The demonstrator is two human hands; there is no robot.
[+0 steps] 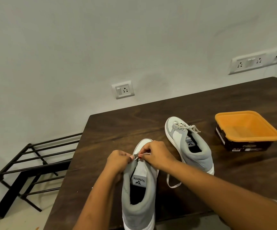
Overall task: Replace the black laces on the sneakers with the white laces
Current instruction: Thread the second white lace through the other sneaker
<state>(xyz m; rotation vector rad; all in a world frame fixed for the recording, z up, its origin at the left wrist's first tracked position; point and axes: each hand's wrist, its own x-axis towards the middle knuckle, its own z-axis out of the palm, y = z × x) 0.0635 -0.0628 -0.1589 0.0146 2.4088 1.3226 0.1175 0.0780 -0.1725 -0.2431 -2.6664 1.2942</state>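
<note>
Your left hand [117, 161] is gripping the near sneaker [139, 201] at its lacing; your right hand's [157, 155] fingers are pinching the white lace [167, 180].

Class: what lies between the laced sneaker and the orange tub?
Only bare tabletop between the laced sneaker and the orange tub, seen in the head view.

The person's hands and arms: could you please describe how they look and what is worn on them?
The left forearm and right forearm are bare: no sleeves, watch or bracelets in view. The right hand has a red-painted thumbnail; the left hand shows a paler nail.
</note>
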